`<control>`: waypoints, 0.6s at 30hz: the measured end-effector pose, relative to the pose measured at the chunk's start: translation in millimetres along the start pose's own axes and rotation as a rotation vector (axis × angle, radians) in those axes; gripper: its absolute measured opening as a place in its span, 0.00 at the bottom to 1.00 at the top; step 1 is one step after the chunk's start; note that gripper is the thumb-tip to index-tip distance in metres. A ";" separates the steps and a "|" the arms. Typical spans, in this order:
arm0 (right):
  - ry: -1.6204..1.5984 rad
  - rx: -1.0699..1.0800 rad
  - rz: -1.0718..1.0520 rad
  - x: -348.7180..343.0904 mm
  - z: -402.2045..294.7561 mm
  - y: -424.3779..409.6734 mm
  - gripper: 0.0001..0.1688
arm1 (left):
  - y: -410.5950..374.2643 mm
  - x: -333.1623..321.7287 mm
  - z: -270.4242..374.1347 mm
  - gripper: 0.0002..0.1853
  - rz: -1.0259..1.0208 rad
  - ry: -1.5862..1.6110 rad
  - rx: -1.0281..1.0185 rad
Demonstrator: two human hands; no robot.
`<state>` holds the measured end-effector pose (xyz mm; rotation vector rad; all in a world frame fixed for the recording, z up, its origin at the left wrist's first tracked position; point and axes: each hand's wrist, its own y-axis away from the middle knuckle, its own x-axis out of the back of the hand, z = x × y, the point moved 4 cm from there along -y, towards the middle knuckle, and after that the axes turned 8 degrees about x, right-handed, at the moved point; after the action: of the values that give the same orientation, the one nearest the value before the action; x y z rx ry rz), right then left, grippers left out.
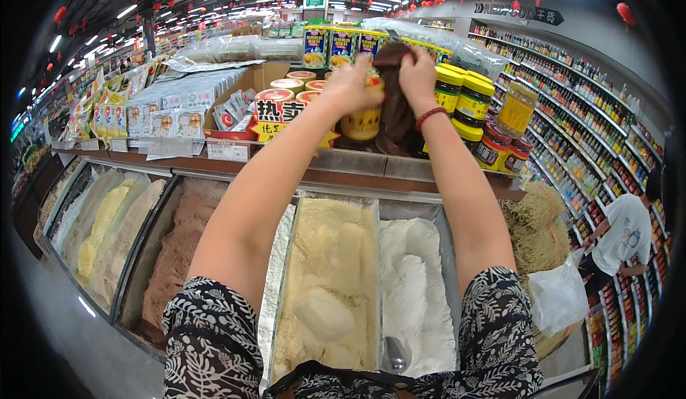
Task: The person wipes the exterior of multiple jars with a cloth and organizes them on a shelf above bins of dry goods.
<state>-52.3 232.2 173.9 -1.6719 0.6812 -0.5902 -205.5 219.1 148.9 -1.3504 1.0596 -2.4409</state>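
Observation:
My right hand [420,77], with a red braided band on its wrist, grips a dark brown cloth [394,104] near its top. The cloth hangs down over the shelf among the jars. My left hand [351,88] is blurred, just left of the cloth and in front of a jar with yellowish contents [362,123]. Whether its fingers touch that jar or the cloth is unclear. Right of the cloth stand stacked dark jars with yellow lids [472,98]. Behind my hands is a row of yellow and blue cans [342,45].
Below the shelf edge [386,164] lie bins of yellowish powder [332,249], white powder [418,281] and brown powder [179,249]. A metal scoop [395,353] rests in the white powder. Packets [177,109] fill the left shelf. A person [621,233] stands at right beside bottle shelves.

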 end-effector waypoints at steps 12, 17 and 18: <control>-0.140 0.012 -1.335 -50.5 -25.4 113.3 0.26 | -7.9 69.2 -44.9 0.39 0.476 0.325 0.135; -0.160 0.127 -1.534 -53.9 -38.5 108.5 0.27 | -7.0 64.7 -38.9 0.39 0.481 0.237 0.079; -0.287 0.180 -1.506 -49.8 -18.7 108.5 0.26 | -9.7 62.3 -32.6 0.39 0.476 0.239 0.055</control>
<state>-113.8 238.3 70.0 -1.8126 -0.9733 -1.3214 -265.6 214.8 186.4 -0.6935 1.1910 -2.2760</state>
